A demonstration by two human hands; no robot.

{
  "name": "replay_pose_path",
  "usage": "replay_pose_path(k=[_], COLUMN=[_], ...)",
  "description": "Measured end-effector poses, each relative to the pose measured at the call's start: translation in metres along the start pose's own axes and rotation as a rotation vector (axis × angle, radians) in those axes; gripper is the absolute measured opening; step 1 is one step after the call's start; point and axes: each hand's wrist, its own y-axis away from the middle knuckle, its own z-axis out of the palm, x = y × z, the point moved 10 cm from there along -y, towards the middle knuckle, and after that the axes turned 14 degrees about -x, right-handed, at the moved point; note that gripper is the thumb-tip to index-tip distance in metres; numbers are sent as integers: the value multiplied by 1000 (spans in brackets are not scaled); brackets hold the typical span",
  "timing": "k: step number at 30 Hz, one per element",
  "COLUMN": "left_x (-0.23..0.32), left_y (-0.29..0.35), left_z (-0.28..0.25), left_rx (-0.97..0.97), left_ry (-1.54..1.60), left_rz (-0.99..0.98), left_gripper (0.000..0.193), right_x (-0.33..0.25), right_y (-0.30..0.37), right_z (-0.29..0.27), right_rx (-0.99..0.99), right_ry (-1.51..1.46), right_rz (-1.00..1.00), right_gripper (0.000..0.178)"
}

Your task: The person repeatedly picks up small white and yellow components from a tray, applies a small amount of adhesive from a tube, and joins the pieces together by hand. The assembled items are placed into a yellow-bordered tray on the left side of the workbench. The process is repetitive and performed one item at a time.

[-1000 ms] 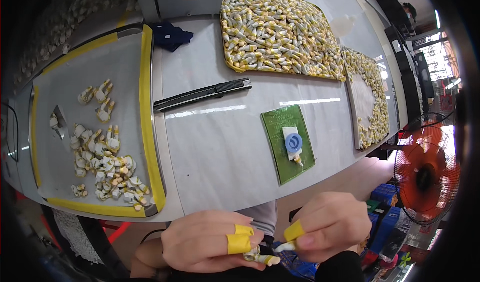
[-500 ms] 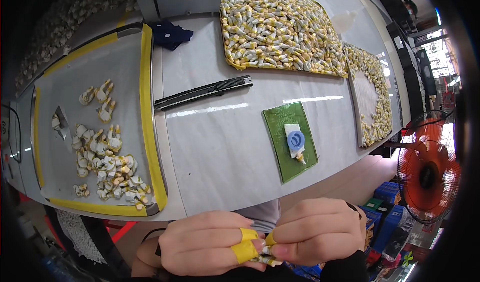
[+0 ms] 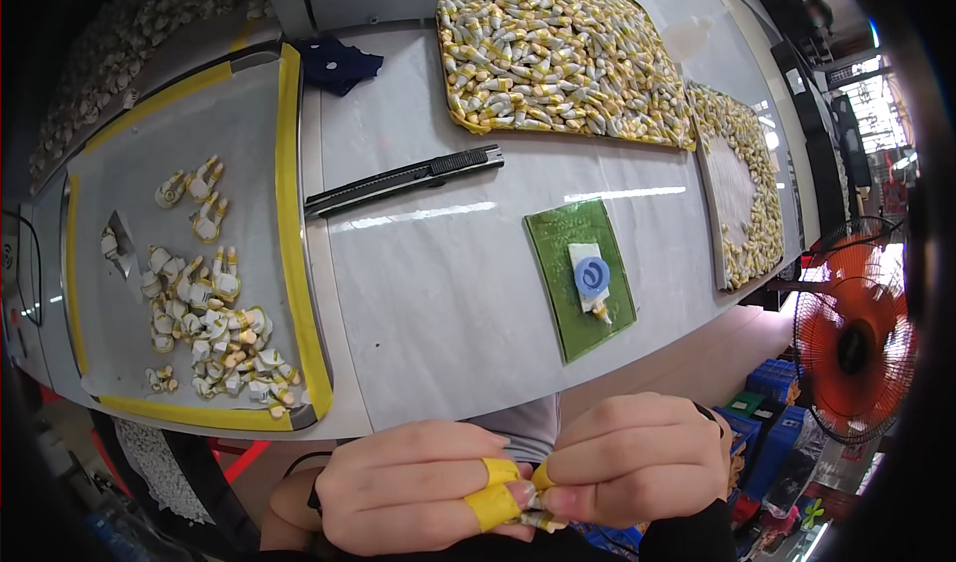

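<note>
Both hands meet close to me, just past the table's near edge. My left hand [image 3: 403, 487] is closed, with yellow tape wrapped round some fingertips, and pinches a small white-and-yellow piece [image 3: 543, 522]. From the other side my right hand [image 3: 637, 462] is closed on the same piece, thumb and forefinger pressed to it; yellow tape shows on a finger there too. Most of the piece is hidden by the fingers. Beyond the hands lies a green mat [image 3: 609, 225], bearing a white block with a round blue part [image 3: 592, 277] on top.
To the left, a yellow-taped tray [image 3: 290, 164] carries a heap of white-and-yellow pieces [image 3: 214, 338]. A black utility knife [image 3: 408, 181] lies beside it. Farther back are a full tray of similar pieces [image 3: 558, 54], a second tray [image 3: 732, 179] and dark cloth [image 3: 337, 64]. An orange fan [image 3: 854, 333] stands right.
My left hand's taped fingers have shifted very slightly at the piece. Both hands keep their hold, and the things on the table stay in place.
</note>
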Motion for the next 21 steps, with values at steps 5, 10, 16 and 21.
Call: replay_pose_path(k=[5, 10, 16, 21], left_x=[1, 1, -19, -29], left_y=[0, 2, 10, 7], left_z=[0, 2, 6, 9], left_rx=[23, 36, 104, -75], left_ry=[14, -1, -29, 188], left_rz=[-24, 5, -257, -181], left_gripper=[22, 24, 36, 36], right_x=[-3, -7, -3, 14], right_y=[3, 5, 10, 14], right_z=[3, 4, -2, 21], right_rx=[-80, -78, 162, -203], right_ry=[33, 110, 225, 12], right_rz=[-81, -84, 134, 0], right_gripper=[12, 21, 31, 30])
